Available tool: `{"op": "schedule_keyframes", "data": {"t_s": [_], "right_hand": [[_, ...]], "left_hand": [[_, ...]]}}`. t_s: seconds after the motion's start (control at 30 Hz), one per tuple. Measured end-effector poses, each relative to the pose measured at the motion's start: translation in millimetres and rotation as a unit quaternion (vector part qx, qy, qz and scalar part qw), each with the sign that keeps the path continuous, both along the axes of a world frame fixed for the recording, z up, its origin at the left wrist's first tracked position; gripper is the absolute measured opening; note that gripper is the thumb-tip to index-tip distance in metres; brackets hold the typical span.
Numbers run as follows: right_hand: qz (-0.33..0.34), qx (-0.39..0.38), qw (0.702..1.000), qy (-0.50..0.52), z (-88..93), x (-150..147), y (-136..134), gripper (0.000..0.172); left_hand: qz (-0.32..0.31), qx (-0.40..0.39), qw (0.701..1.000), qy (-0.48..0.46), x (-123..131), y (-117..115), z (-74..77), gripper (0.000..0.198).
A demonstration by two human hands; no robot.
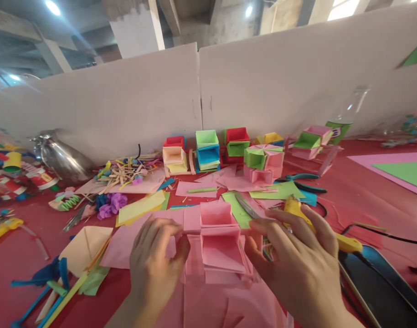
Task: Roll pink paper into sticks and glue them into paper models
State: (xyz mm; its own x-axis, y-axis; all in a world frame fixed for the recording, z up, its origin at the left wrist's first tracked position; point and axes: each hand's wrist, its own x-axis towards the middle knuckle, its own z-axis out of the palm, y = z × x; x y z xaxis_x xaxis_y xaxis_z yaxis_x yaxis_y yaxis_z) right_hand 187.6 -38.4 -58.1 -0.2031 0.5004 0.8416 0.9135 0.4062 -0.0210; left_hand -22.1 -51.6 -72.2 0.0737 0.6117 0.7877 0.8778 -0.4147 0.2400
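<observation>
A pink folded paper piece (219,241) with box-like pockets lies in front of me on pink sheets. My left hand (155,264) pinches its left flap, fingers closed on the paper. My right hand (297,255) presses against its right side, thumb and fingers closed on that edge. Both hands rest low over the red table (352,200).
Several coloured paper boxes (208,148) stand in a row by the white partition (126,100). Scissors (247,209) and a yellow glue gun (345,243) lie right of my hands, beside a dark tablet (375,282). Paper scraps, sticks (122,173) and a metal kettle (61,157) sit left.
</observation>
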Motion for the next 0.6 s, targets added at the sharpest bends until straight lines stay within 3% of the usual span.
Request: {"op": "schedule_keyframes", "data": {"t_s": [0.23,0.6], "right_hand": [[0.018,-0.083,0.996,0.036,-0.6,0,0,0.008],[0.032,-0.042,0.997,0.050,3.3,-2,-6,0.004]], "left_hand": [[-0.011,-0.075,0.997,-0.022,-3,-3,-3.7,0.012],[-0.017,-0.003,1.000,-0.010,-6,-6,4.8,0.010]]}}
